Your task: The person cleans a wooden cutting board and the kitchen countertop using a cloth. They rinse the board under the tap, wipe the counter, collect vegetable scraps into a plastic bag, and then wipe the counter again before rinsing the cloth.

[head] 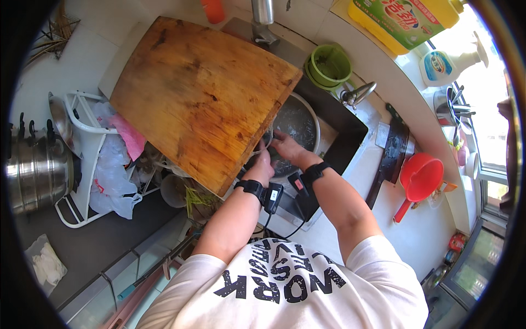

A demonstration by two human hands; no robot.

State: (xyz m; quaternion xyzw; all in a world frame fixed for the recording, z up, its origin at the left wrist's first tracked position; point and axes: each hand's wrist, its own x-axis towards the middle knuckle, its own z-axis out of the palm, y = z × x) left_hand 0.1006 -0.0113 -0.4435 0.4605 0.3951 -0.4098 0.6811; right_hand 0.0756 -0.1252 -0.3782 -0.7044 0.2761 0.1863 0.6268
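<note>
A metal basin of water stands in the dark sink, partly under a large wooden cutting board. My left hand is at the basin's near left side, by the board's edge, its fingers partly hidden. Close beside it, my right hand reaches over the basin with bent fingers. Between the hands is a dark, rounded thing with a pale rim, too hidden to name. Whether either hand grips it cannot be told.
Green plastic baskets and a faucet stand behind the sink. To the right lie a cleaver, a dark board and a red plastic ladle. A white rack with plastic bags stands left, near stacked steamer pots.
</note>
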